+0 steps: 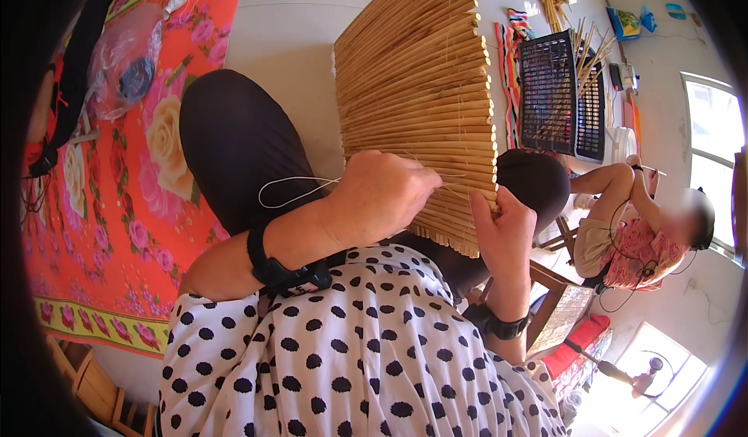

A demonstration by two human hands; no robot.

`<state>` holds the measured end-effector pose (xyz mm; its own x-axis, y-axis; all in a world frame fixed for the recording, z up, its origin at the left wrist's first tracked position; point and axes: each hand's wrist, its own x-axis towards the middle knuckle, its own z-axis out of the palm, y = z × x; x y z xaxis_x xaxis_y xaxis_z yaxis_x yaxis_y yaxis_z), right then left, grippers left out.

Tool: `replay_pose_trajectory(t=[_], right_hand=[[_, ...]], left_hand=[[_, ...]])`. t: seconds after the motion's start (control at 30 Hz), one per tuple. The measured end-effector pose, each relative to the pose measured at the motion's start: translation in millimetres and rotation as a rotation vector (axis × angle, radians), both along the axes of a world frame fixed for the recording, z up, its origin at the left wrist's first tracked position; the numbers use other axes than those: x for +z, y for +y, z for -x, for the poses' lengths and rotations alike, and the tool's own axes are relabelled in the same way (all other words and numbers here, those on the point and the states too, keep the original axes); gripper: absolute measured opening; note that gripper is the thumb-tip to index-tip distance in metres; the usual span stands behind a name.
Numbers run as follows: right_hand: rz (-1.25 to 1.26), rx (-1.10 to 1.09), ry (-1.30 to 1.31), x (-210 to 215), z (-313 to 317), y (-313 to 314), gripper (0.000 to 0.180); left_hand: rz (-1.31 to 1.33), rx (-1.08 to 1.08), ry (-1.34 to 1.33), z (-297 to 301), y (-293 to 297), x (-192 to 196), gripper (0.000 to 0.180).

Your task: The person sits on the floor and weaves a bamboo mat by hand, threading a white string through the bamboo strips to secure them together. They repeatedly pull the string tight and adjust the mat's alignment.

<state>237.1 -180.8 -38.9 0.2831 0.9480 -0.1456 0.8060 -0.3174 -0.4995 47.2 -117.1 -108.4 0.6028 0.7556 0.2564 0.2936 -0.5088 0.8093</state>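
Observation:
Across my knees lies a mat of thin tan reeds [413, 86], tied side by side with pale string and reaching away from me. My left hand [386, 192] is closed in a pinch over the mat's near part, on a white string [282, 193] whose loop trails out to the left. Fine string ends stick out past its fingertips. At the near right corner, my right hand [506, 223] grips the cut reed ends, thumb on top; its other fingers are partly hidden.
A red flowered cloth [148, 164] covers a surface at left, with a clear plastic bag [128, 71] on it. Black crates [549, 90] with loose reeds stand at far right. Another person [650, 234] sits at right, near a wooden stool [557, 312].

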Motion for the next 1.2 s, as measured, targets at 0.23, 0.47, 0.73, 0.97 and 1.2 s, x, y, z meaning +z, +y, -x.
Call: replay_pose_trajectory(t=[0.23,0.47,0.73,0.97,1.2], right_hand=[[0.014,-0.026,-0.008,-3.2,1.0,-1.9,0.019],[-0.006,-0.021,-0.003,-1.9,4.5,-1.3,0.018],[-0.007,-0.017,-0.023,-2.1,5.6,-1.4,0.018],[-0.013,-0.018,-0.005,-2.6,6.8,-2.6,0.017],[-0.078,0.053,0.231,-12.4,0.8,-10.9,0.022]], left_hand=[[0.002,-0.03,0.003,-2.5,1.8,-1.0,0.011],[0.005,-0.04,0.005,-2.7,3.2,-2.4,0.011],[-0.01,-0.037,-0.005,-1.6,2.5,-3.6,0.01],[-0.024,-0.044,0.036,-0.7,1.8,-2.3,0.011],[-0.027,-0.046,0.058,8.6,2.3,6.8,0.01]])
